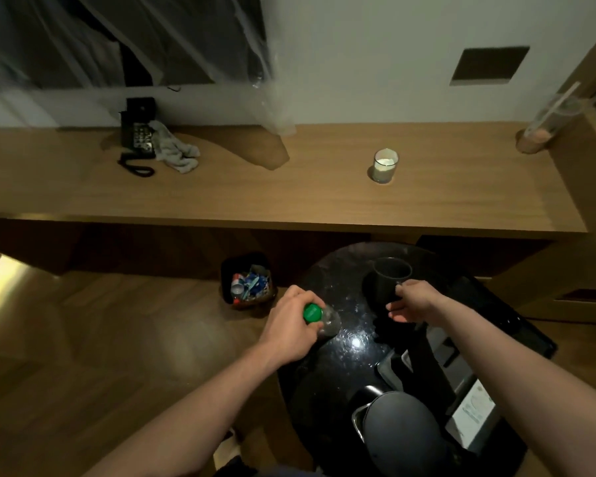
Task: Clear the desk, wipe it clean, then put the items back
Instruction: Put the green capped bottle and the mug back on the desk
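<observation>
My left hand [289,325] grips a clear plastic bottle [329,321] with a green cap [312,312], over the left edge of a round black glossy table [344,366]. My right hand [412,301] holds the handle of a dark mug [389,280] on that table. On the long wooden desk [289,194] behind lie a grey cloth [178,149], a black telephone [138,136], a glass candle [385,165] and a clear jar on a wooden base [544,122] at the far right.
A black waste bin [248,280] with litter stands on the wooden floor under the desk edge. On the black table sit a dark kettle [396,428], a black tray with papers [461,383] and a dark flat object at the right. Sheer curtains hang at the back left.
</observation>
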`<action>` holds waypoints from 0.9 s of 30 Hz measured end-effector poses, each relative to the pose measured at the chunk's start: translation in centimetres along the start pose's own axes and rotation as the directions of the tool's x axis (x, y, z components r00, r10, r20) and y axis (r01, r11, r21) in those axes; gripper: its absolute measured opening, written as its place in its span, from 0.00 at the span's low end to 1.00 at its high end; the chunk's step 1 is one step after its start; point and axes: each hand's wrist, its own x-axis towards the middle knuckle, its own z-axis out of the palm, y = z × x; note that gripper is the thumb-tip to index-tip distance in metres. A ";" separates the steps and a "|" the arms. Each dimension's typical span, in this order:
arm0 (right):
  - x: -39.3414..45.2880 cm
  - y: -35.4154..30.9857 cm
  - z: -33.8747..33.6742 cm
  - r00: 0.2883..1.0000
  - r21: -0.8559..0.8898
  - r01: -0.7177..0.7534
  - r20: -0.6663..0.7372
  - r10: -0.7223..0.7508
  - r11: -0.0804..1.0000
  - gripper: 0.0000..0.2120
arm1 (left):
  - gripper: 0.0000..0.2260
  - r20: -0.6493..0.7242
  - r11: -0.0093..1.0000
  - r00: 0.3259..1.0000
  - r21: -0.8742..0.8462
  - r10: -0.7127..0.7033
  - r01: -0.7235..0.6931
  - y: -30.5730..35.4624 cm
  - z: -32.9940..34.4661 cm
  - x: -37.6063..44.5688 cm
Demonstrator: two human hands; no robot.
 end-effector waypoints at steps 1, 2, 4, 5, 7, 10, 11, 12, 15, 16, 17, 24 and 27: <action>-1.1 -0.2 0.4 0.999 -0.086 0.021 0.028 -0.019 0.996 0.09 | 0.13 -0.014 1.000 1.000 -0.024 -0.006 0.005 -0.3 -0.4 -0.3; -2.3 -0.5 0.9 0.998 -0.157 0.058 0.047 -0.052 0.986 0.07 | 0.13 -0.027 0.999 1.000 -0.053 -0.007 0.006 -0.7 -1.0 -0.7; -4.5 -1.2 2.0 0.990 -0.253 0.134 0.083 -0.117 0.958 0.11 | 0.13 -0.064 0.993 0.998 -0.121 -0.008 0.000 -1.6 -2.3 -1.8; -6.0 -1.8 2.7 0.983 -0.289 0.174 0.114 -0.146 0.942 0.12 | 0.13 -0.089 0.988 0.996 -0.154 -0.009 -0.005 -2.2 -3.2 -2.6; -8.9 -3.0 4.4 0.962 -0.380 0.259 0.183 -0.203 0.888 0.13 | 0.14 -0.138 0.976 0.990 -0.217 -0.013 -0.017 -3.8 -5.2 -4.6; -13.3 -4.7 8.1 0.927 -0.462 0.369 0.249 -0.281 0.807 0.14 | 0.13 -0.215 0.960 0.976 -0.279 -0.030 -0.032 -6.4 -8.7 -8.2; -14.7 -5.0 9.6 0.915 -0.472 0.398 0.266 -0.303 0.787 0.14 | 0.13 -0.242 0.954 0.969 -0.298 -0.041 -0.034 -7.3 -10.0 -9.5; -15.8 -5.2 11.1 0.900 -0.469 0.432 0.283 -0.332 0.770 0.14 | 0.14 -0.273 0.949 0.961 -0.313 -0.049 -0.041 -8.3 -11.2 -10.7; -19.3 -5.7 16.2 0.860 -0.450 0.508 0.315 -0.402 0.735 0.14 | 0.14 -0.362 0.950 0.931 -0.305 -0.048 -0.070 -11.3 -14.9 -14.3; -20.5 -5.8 18.0 0.848 -0.440 0.528 0.321 -0.422 0.726 0.13 | 0.14 -0.383 0.951 0.923 -0.299 -0.047 -0.075 -12.4 -16.2 -15.5; -21.7 -5.8 19.9 0.835 -0.421 0.548 0.329 -0.441 0.723 0.13 | 0.14 -0.402 0.952 0.914 -0.296 -0.046 -0.082 -13.5 -17.5 -16.7; -27.5 -6.1 33.2 0.731 -0.310 0.676 0.394 -0.556 0.668 0.11 | 0.14 -0.502 0.945 0.857 -0.322 -0.116 -0.061 -22.5 -26.8 -23.7; -29.5 -6.2 38.7 0.709 -0.306 0.700 0.402 -0.579 0.645 0.10 | 0.14 -0.554 0.967 0.820 -0.256 -0.144 -0.003 -26.2 -29.8 -26.6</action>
